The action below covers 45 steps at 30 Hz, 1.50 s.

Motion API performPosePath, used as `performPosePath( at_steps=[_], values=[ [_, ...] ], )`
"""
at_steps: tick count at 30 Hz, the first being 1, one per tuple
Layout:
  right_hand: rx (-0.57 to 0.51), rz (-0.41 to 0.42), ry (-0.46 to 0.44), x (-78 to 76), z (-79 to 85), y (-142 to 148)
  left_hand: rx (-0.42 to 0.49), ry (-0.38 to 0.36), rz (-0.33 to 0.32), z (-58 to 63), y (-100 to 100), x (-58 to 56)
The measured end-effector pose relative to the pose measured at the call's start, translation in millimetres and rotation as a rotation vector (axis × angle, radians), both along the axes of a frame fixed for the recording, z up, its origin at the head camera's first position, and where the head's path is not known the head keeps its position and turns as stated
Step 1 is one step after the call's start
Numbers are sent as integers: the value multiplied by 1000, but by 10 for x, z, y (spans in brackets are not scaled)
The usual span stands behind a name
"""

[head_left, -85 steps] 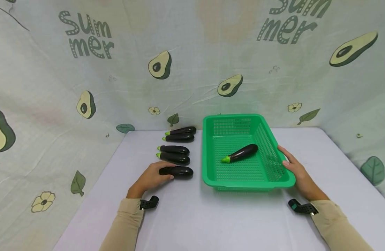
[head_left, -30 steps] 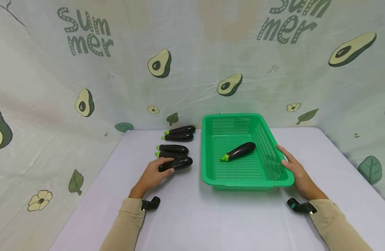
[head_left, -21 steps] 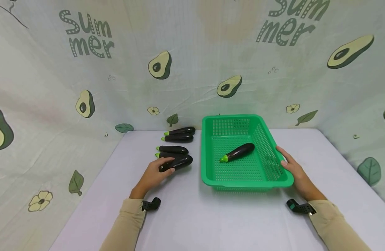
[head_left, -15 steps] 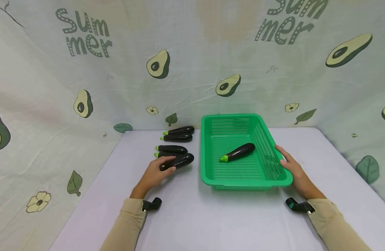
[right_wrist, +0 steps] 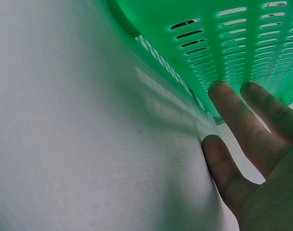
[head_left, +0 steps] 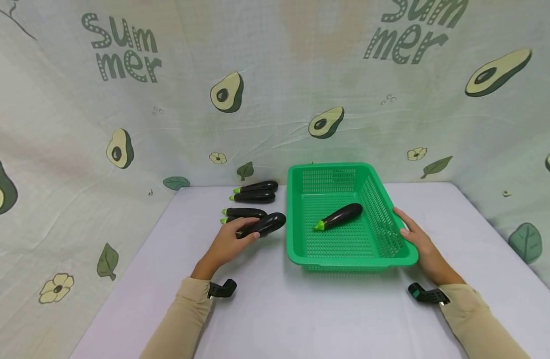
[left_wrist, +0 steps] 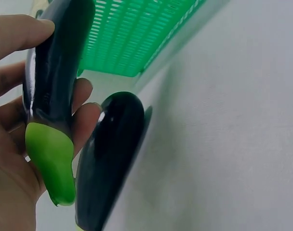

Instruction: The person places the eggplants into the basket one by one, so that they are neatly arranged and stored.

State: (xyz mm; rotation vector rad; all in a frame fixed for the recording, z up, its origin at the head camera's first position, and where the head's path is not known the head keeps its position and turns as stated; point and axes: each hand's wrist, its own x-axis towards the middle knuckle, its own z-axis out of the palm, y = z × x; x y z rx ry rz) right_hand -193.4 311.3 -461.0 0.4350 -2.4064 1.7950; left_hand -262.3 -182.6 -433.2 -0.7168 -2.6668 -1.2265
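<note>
My left hand [head_left: 232, 239] grips a dark purple eggplant [head_left: 267, 224] above the white table. In the left wrist view, the held eggplant's green stem end [left_wrist: 52, 161] points down toward the palm, and another eggplant [left_wrist: 110, 159] lies beneath it. In the head view, the held eggplant's round end is close to the left rim of a green plastic basket [head_left: 295, 239]. One eggplant [head_left: 344, 216] lies inside this basket. My right hand [head_left: 425, 249] holds the basket's right side, thumb at the rim. Its fingers [right_wrist: 243, 125] extend along the slotted outer wall in the right wrist view.
Several more eggplants lie left of the basket: a pair [head_left: 255, 197] toward the back, and two nearer [head_left: 245, 213], partly hidden by the left hand. A patterned cloth backdrop [head_left: 266, 134] rises behind the white table [head_left: 329, 319].
My left hand has lifted the nearest eggplant off the table and carried it up and right toward the basket. My right hand and the basket stay nearly in place.
</note>
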Motion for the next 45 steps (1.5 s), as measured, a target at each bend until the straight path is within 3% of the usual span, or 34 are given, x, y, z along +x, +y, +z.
performPosePath(
  at_steps=[8,16,29,38,45],
  values=[
    [0,-8,11,-11,9,4,86,-16,31,100,-38,4],
    [-1,7,5,0,-22,4,17,37,98,213,11,-79],
    [3,-8,-6,-7,-30,6,-40,29,143,456,163,-154],
    [6,-7,-17,-4,-45,3,45,-63,98,567,246,-208],
    [11,-15,0,-9,-42,5,149,-121,48,570,281,-259]
  ],
)
